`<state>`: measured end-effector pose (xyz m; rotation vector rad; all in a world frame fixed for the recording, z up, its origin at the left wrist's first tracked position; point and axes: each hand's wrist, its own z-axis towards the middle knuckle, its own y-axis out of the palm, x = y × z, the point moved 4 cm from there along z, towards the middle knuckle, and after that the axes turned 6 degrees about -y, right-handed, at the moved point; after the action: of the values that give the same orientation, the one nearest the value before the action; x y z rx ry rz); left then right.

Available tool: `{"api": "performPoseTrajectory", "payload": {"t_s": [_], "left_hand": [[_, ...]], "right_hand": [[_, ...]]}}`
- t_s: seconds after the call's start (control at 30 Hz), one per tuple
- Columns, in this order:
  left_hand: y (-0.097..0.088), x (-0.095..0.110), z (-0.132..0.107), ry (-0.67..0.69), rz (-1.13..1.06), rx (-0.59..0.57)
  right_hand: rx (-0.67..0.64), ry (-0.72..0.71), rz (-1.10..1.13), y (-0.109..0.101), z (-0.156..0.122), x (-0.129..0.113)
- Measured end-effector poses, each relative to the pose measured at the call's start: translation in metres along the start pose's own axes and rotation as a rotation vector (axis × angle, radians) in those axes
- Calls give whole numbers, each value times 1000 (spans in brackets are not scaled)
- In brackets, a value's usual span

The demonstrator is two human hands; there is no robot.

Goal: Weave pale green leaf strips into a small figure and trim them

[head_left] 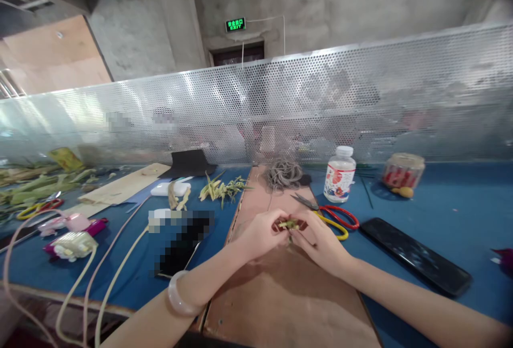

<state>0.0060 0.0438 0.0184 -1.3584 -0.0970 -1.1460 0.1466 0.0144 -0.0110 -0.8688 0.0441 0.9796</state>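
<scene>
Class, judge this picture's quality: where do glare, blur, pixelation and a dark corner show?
Head view: pale glare streaks the metal screen; head view again: the green piece between left hand and right hand is too soft to identify; also in the head view, mosaic blocks cover part of the left phone, and the picture's upper right corner falls dark.

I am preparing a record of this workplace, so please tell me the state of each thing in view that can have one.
Left hand, curled around green plant piece
Right hand, curled around same piece
Near scissors, lying, opening unclear
Far-left scissors, lying, opening unclear
Bottle, upright, capped
Jar, upright, lid unclear
Right phone, flat, screen dark
Left phone, flat, screen dark, partly pixelated
Grey cord, loosely coiled
Exit sign, lit
</scene>
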Motion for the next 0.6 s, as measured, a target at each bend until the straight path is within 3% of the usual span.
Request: {"api": "performPoseTrajectory", "payload": {"t_s": [0.13,0.2,0.23,0.3,0.37,0.43,0.5,0.6], "left_hand": [[-1,-6,5,23,-95,43],[-1,-7,10,45,-234,64],[1,-7,13,48,-291,68],[6,-9,22,15,-325,114],[15,-9,34,-22,-321,127],[21,-8,46,-1,-329,132],[23,-7,57,17,-326,97],[12,-12,64,4,-313,120]], "right_hand": [[194,-77,-200,-12,1,-12],[286,-71,-289,-16,5,-29],[257,-97,-300,-13,9,-43],[19,-231,-266,6,19,-77],[-260,-489,-190,35,27,-116],[-410,-714,-226,61,34,-145],[-455,-758,-332,80,46,-153],[-490,-738,-440,91,61,-143]]}}
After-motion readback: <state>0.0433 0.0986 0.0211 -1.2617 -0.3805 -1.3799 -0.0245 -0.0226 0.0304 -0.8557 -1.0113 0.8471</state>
